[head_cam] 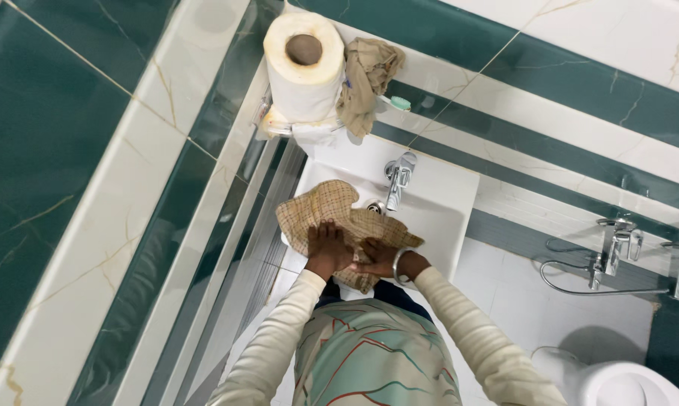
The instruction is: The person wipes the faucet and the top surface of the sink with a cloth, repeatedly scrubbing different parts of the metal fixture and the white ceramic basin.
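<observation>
Patterned pale-green clothing [369, 353] filled the bottom of the head view, closest to the lens, with two cream sleeves reaching forward from it toward the sink.

Far left stood a wall [46, 150] of dark green and white marble-look tiles with thin gold veins. Next to it, on a narrow ledge, a toilet paper roll [304, 64] stood on end, hollow core facing up. A crumpled beige rag [365, 79] lay touching the roll's right side, and a toothbrush [396, 102] with a pale green end poked out from under the rag.

Below the ledge sat a white sink [448, 203]. A checked beige cloth [332, 214] was spread over the front and left rim of the basin. Left hand [326, 244] lay flat on the cloth, fingers stretched and slightly apart, pressing down rather than gripping. Right hand [381, 258] lay beside it on the same cloth, fingers extended and pointing toward the left hand, the two nearly touching; a metal bangle [399, 265] circled the right wrist. A chrome faucet [398, 177] rose at the back of the basin, its spout just beyond the cloth's far edge.

Further right, chrome wall taps [617, 248] were fixed to the tiles with a looped metal hose [580, 289] beneath. A white toilet [625, 383] showed in the bottom right corner.
</observation>
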